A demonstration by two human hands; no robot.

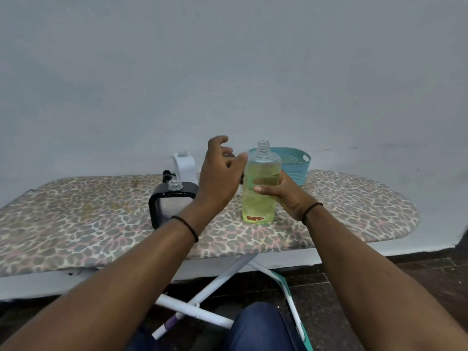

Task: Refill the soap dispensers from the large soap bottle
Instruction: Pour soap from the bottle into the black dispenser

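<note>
Blue-trousered knee (255, 323) and white metal ironing-board legs (202, 297) lowest in view, both forearms reaching over them. Leopard-print padded ironing board (76, 224) serves as the work surface.

Right hand (283, 192) grips the tall clear plastic bottle of yellow-green soap (260, 188) round its middle, thumb across the front; bottle stands upright on the board, neck open, no cap on. Left hand (220, 178) hovers just left of the bottle's shoulder, fingers loosely curled; something dark shows behind them, possibly a cap, too hidden to call, so whether it holds anything cannot be told.

Left of that hand, near it: black-framed clear square soap dispenser (172, 201), upright, threaded neck open, looks nearly empty. Behind it a white dispenser-like object (183, 165) by the wall, with a black pump part (167, 174) lying beside it. Teal perforated plastic basket (296, 163) right behind the big bottle.

Step, judged: bottle uncapped, pour not yet started. Next move calls for lifting the bottle, bringing it over the black dispenser's narrow mouth, tilting slowly; thick soap and a small opening mean spill risk.
</note>
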